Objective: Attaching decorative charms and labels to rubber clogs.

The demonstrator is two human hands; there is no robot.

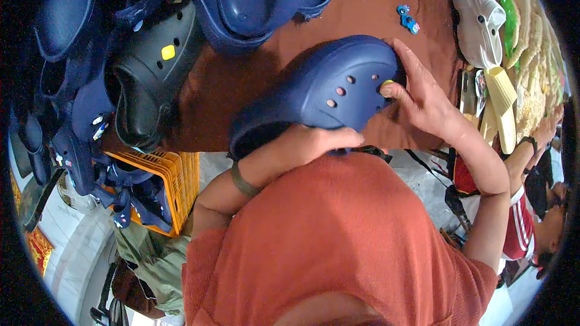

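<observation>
A navy blue foam clog (329,81) with round holes lies tilted in front of me, its opening toward my left. My left hand (317,143) reaches into the opening along its near side, and part of the fingers is hidden there. My right hand (423,93) wraps round the toe end, its thumb pressed on a small yellow shoe charm (387,84) at one of the holes. Beyond the clog, a blue shoe charm (408,19) rests on the brown cloth (356,0).
At the left stands a black clog (158,63) with a yellow charm, beside piled navy clogs (66,18). An orange crate (187,184) of shoes sits lower left. At the right are a white clog (477,21) and yellow slides (499,105). Another person's arm (522,151) shows there.
</observation>
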